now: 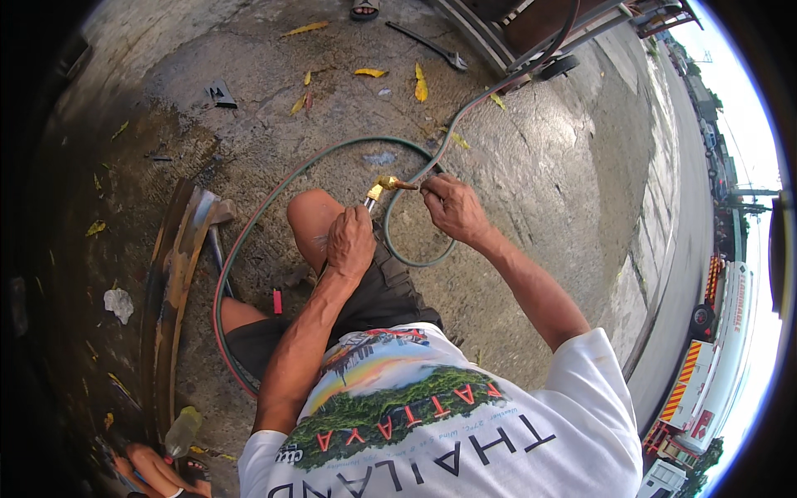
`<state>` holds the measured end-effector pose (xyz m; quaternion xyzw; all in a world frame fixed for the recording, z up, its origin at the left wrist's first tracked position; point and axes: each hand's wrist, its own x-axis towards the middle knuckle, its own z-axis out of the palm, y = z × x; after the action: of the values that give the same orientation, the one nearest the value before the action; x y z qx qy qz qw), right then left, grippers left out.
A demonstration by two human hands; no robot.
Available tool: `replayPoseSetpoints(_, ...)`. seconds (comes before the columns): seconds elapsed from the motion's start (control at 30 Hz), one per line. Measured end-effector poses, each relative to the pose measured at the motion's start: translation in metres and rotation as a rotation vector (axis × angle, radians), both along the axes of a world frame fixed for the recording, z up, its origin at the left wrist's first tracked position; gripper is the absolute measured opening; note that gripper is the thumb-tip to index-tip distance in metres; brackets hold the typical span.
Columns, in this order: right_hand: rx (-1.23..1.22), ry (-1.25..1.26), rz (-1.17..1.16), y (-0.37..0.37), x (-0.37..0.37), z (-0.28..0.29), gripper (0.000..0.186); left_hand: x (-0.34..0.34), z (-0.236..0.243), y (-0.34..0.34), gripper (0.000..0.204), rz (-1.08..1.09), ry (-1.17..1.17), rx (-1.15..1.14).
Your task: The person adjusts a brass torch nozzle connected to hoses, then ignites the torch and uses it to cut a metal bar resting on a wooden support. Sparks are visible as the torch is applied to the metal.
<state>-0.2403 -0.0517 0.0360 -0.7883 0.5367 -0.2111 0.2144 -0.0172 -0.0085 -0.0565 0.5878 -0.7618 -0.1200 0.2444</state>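
My left hand [350, 241] is closed around the metal tubes of a cutting torch, in front of my raised knee. The torch's brass head [383, 184] points to the right and ends in a dark copper-coloured tip. Just off that tip, my right hand [455, 207] has its thumb and fingers pinched together. What they hold, if anything, is too small to make out. A red and green twin hose [332, 145] loops over the concrete around my legs and runs up to a wheeled metal cart [515, 50].
Curved rusty metal pieces [170, 290] lie at left beside a hammer [219, 236]. A pink lighter [277, 300] is near my leg. An adjustable wrench [432, 46] and a dark metal piece [221, 94] lie farther off. Another person's legs [154, 471] show lower left, near a plastic bottle [183, 430].
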Motion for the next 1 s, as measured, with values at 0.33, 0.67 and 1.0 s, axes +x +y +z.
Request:
replayPoseSetpoints(0.33,0.075,0.034,0.000,0.003,0.000,0.000,0.018,0.001,0.001,0.002,0.016,-0.028,0.001,0.036)
replayPoseSetpoints(0.67,0.048,-0.014,-0.037,0.004,0.005,0.004,0.014,0.001,0.006,0.002,0.018,-0.036,-0.012,0.045)
replayPoseSetpoints(1.0,-0.100,-0.194,-0.294,0.025,0.031,-0.021,0.014,0.001,0.006,0.002,0.018,0.000,-0.014,0.057)
